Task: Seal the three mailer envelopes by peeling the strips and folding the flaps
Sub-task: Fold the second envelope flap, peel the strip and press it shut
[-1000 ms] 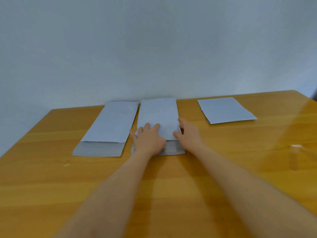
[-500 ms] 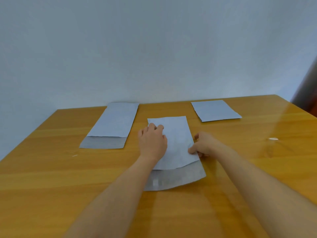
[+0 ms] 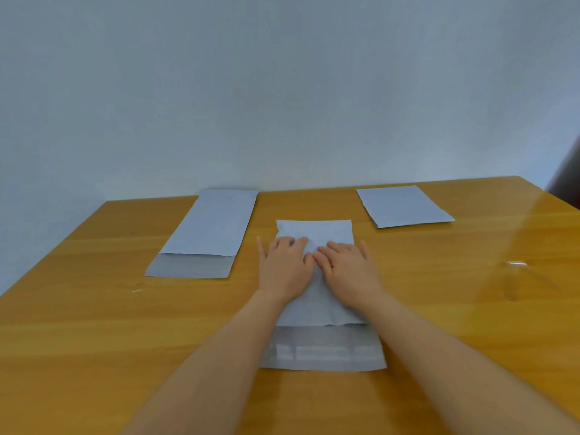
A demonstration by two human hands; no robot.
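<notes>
Lying at the centre left of the frame on the glossy wooden table (image 3: 78, 324), the left mailer (image 3: 207, 230) has its darker flap open toward the viewer. At centre, the middle mailer (image 3: 317, 229) rests flat under both hands: the left hand (image 3: 284, 268) and right hand (image 3: 350, 271) press palm-down, fingers extended and nearly touching, gripping nothing. Its open flap (image 3: 323, 350) shows a shiny strip. At upper right sits the right mailer (image 3: 403, 205), shorter, no flap showing. A plain pale wall (image 3: 282, 89) rises behind.
</notes>
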